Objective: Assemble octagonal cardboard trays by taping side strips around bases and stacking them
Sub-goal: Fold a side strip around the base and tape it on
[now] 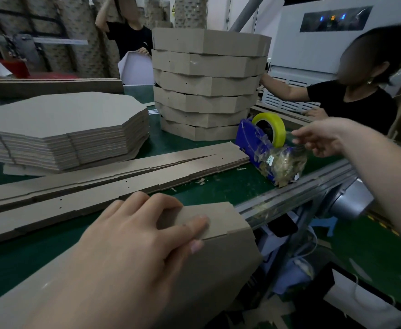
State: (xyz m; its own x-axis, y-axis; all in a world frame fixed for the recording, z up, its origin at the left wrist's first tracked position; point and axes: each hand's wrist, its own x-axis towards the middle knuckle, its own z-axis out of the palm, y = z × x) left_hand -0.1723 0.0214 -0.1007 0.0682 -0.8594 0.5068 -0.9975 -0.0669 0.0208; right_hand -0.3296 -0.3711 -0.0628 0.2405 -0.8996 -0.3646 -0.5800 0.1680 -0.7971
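Observation:
My left hand [133,236] presses down on the overlapping ends of a side strip on the cardboard tray [220,252] in front of me, fingers spread over the seam. My right hand [318,141] reaches to the blue tape dispenser [249,143] with its yellow tape roll [271,128]; thumb and finger pinch the clear tape end just right of the roll. A tall stack of finished octagonal trays [209,84] stands behind the dispenser. Flat octagonal bases [64,131] are piled at the left. Long side strips [114,176] lie across the green table.
A person in black [351,100] sits at the right, one hand on the finished stack. Another person [128,34] stands at the back holding a white sheet. The table's metal edge rail [296,188] runs diagonally at right, with tape scraps around the dispenser.

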